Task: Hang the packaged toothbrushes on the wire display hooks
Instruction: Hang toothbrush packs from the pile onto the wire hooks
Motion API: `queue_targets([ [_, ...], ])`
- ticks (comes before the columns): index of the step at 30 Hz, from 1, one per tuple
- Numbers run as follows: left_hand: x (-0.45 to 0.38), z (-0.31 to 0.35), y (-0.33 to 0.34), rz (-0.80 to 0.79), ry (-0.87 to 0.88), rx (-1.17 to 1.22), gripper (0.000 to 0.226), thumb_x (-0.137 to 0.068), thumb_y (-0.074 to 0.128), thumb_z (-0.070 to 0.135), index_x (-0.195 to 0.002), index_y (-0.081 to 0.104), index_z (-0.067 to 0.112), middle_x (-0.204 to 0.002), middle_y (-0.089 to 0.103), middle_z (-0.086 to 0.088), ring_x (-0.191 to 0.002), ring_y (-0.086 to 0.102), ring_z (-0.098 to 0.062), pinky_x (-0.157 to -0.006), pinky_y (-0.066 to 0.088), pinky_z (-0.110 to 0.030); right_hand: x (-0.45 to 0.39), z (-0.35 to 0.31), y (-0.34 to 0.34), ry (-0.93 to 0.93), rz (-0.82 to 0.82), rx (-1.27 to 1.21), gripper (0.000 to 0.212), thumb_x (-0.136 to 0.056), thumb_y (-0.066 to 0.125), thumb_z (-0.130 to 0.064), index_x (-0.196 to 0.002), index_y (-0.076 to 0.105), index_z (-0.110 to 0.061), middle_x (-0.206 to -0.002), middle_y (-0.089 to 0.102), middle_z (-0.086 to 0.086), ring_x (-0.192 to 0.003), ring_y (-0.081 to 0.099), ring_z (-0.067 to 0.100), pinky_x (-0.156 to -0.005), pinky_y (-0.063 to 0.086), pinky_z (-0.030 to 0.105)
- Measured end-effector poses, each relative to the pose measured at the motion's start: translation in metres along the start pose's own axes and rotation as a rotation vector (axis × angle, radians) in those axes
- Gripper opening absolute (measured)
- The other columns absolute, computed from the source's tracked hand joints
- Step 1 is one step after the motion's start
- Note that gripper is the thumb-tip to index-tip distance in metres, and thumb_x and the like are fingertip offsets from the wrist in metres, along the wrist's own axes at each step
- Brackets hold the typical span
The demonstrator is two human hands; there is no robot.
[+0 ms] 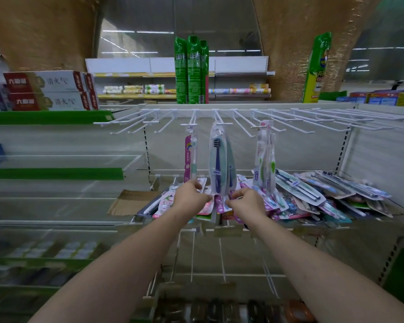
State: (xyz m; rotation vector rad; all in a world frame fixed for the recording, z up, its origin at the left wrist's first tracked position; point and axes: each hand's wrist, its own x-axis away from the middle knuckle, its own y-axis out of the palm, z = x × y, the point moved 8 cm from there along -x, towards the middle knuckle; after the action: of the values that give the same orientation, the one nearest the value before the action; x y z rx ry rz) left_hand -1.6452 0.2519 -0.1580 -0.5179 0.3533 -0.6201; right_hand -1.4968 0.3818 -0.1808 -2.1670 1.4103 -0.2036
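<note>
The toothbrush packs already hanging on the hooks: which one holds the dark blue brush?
The middle pack, oval-shaped, hanging just above the two hands. The left pack has a pink card; the right pack holds green-and-white brushes.

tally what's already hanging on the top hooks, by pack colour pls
Pink toothbrush pack: 1
Dark blue toothbrush pack: 1 in front; any more behind it can't be told
Green-and-white toothbrush packs: 2, on one hook
Total: 4 countable

Both hands, left hand and right hand, are down in the loose pile on the shelf.
</note>
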Motion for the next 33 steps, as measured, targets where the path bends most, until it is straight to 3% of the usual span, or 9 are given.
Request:
queue_targets([
  [3,0.004,-0.01,-0.013,0.009,0.001,-0.041,0.041,-0.084,0.081,0.025,-0.118,0.062,0.012,-0.104,0.065,-0.005,-0.09,0.063,-0.02,-0.069,0.05,-0.029,0.01,-0.003,0.007,0.009,-0.016,0.0,0.015,-0.079,0.08,-0.022,-0.084,0.066,-0.022,-0.084,0.066,-0.005,-0.074,0.071,0.017,-0.076,0.06,0.037],
  [7,0.009,-0.026,-0.027,0.024,-0.023,-0.057,0.031,-0.083,0.081,0.025,-0.107,0.064,0.015,-0.099,0.07,-0.006,-0.086,0.066,-0.021,-0.081,0.058,-0.038,0.019,-0.006,0.019,0.004,-0.035,0.002,0.022,-0.078,0.081,-0.019,-0.068,0.062,-0.023,-0.078,0.069,0.0,-0.079,0.073,0.025,-0.08,0.06,0.046],
  [12,0.012,-0.042,-0.041,0.04,-0.034,-0.058,0.033,-0.085,0.08,0.024,-0.112,0.063,0.015,-0.101,0.069,-0.006,-0.084,0.066,-0.02,-0.081,0.058,-0.036,0.028,-0.013,0.027,-0.008,-0.063,0.04,0.012,-0.084,0.078,-0.022,-0.085,0.069,-0.015,-0.085,0.064,0.001,-0.087,0.061,0.02,-0.075,0.047,0.03],
  [15,0.013,-0.05,-0.049,0.053,-0.04,-0.116,0.038,-0.086,0.079,0.027,-0.117,0.065,0.012,-0.106,0.068,-0.006,-0.081,0.06,-0.017,-0.073,0.048,-0.029,0.033,-0.018,0.036,-0.023,-0.076,0.064,0.013,-0.084,0.077,-0.024,-0.088,0.066,-0.018,-0.09,0.063,-0.001,-0.092,0.062,0.022,-0.076,0.046,0.03],
  [18,0.014,-0.056,-0.056,0.055,-0.035,-0.149,0.037,-0.086,0.078,0.027,-0.118,0.065,0.013,-0.107,0.07,-0.007,-0.085,0.065,-0.02,-0.075,0.052,-0.031,0.036,-0.02,0.045,-0.042,-0.083,0.09,0.017,-0.083,0.076,-0.027,-0.096,0.068,-0.019,-0.098,0.068,0.0,-0.094,0.063,0.021,-0.078,0.049,0.031],
  [22,0.016,-0.064,-0.064,0.058,-0.015,-0.199,0.038,-0.089,0.074,0.031,-0.121,0.064,0.013,-0.107,0.069,-0.006,-0.079,0.061,-0.014,-0.068,0.044,-0.028,0.039,-0.027,0.054,-0.075,-0.084,0.119,0.022,-0.084,0.075,-0.025,-0.104,0.069,-0.017,-0.099,0.066,0.0,-0.093,0.062,0.02,-0.078,0.048,0.03],
  [27,0.014,-0.071,-0.074,0.053,0.025,-0.295,0.033,-0.089,0.07,0.026,-0.118,0.064,0.012,-0.108,0.067,-0.008,-0.08,0.056,-0.015,-0.063,0.039,-0.028,0.04,-0.034,0.059,-0.103,-0.079,0.132,0.015,-0.087,0.075,-0.025,-0.098,0.066,-0.02,-0.095,0.062,-0.003,-0.093,0.061,0.019,-0.076,0.048,0.03],
  [30,0.013,-0.073,-0.076,0.053,0.067,-0.365,0.033,-0.09,0.069,0.025,-0.119,0.065,0.012,-0.111,0.067,-0.008,-0.09,0.057,-0.02,-0.066,0.042,-0.028,0.041,-0.036,0.061,-0.117,-0.077,0.152,0.02,-0.088,0.075,-0.026,-0.105,0.068,-0.018,-0.095,0.063,-0.003,-0.091,0.06,0.018,-0.071,0.043,0.028],
  [33,0.012,-0.069,-0.073,0.059,0.128,-0.464,0.034,-0.09,0.066,0.027,-0.122,0.065,0.014,-0.113,0.066,-0.008,-0.099,0.06,-0.024,-0.079,0.051,-0.034,0.041,-0.033,0.058,-0.114,-0.062,0.172,0.025,-0.087,0.074,-0.027,-0.109,0.069,-0.017,-0.102,0.067,0.0,-0.095,0.062,0.02,-0.077,0.048,0.031],
])
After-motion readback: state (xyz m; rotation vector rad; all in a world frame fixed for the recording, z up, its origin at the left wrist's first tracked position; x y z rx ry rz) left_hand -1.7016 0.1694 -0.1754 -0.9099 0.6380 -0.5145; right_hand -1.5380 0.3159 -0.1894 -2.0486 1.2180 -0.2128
